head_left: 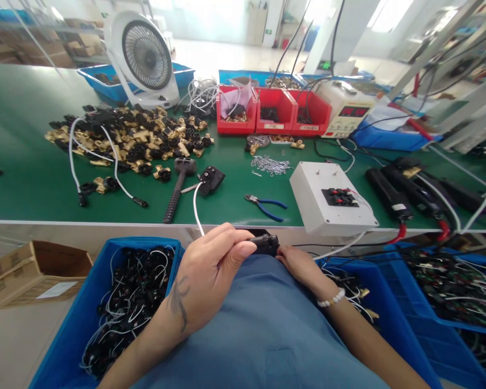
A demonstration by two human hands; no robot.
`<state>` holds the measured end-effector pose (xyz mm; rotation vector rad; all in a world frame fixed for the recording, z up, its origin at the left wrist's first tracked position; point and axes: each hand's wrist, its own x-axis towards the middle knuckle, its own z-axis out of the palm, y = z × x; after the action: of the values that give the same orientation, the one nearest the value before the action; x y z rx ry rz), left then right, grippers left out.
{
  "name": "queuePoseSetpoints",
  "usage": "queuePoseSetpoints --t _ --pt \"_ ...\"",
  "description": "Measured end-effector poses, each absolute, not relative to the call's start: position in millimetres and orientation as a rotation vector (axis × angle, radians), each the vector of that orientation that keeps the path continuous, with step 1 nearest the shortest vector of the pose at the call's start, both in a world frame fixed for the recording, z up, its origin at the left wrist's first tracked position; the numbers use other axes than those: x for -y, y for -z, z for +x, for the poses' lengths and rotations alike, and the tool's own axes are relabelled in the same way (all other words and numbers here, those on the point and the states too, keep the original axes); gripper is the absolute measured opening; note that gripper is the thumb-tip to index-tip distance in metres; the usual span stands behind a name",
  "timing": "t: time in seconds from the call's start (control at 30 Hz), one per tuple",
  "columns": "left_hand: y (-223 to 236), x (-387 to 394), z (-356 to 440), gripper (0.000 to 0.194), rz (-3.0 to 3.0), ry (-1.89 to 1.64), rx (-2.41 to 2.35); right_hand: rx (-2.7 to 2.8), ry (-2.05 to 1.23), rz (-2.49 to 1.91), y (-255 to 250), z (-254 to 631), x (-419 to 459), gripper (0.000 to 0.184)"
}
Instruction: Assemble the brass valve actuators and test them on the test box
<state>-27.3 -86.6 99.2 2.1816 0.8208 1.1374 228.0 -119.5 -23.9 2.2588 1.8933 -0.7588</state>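
My left hand [214, 259] is closed around a black cylindrical cable connector [264, 244] just in front of the bench edge. A white cable [197, 212] runs from a small black housing [211, 179] on the bench down behind that hand. At the connector's right end, my right hand [302, 265] has its fingers drawn together; what they grip is hidden. Behind the hands lie blue-handled pliers [269, 207], a black mallet [179, 189] and a pile of small metal pins [272, 165]. A grey box with sockets [332, 197] stands to the right.
Brass fittings [141, 138] are heaped at the back left, before a white fan [146, 54]. Red bins [237, 125] and a power supply [346, 116] stand behind. Blue crates [172, 251] of cabled black parts flank my lap; a cardboard box [20, 275] sits left.
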Motion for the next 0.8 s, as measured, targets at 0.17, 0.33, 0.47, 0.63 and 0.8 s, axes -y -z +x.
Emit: queuePoseSetpoints --t 0.17,0.33,0.47,0.63,0.8 --pt "-95 83 -25 0.026 2.208 -1.067 -0.842 -2.252 0.824 2.252 -14 226 132 0.024" --pt "-88 80 -22 0.028 2.239 -0.919 -0.84 -2.904 0.524 2.239 -73 218 154 0.033" --pt "-86 81 -19 0.031 2.254 -0.859 -0.822 -2.867 0.324 2.362 -94 212 161 0.025" --pt "-83 83 -13 0.034 2.265 -0.747 -0.829 -3.018 0.227 2.227 -96 209 159 0.023" --pt "-80 84 -7 0.037 2.271 -0.701 -0.808 -3.017 0.27 2.178 -94 211 160 0.028"
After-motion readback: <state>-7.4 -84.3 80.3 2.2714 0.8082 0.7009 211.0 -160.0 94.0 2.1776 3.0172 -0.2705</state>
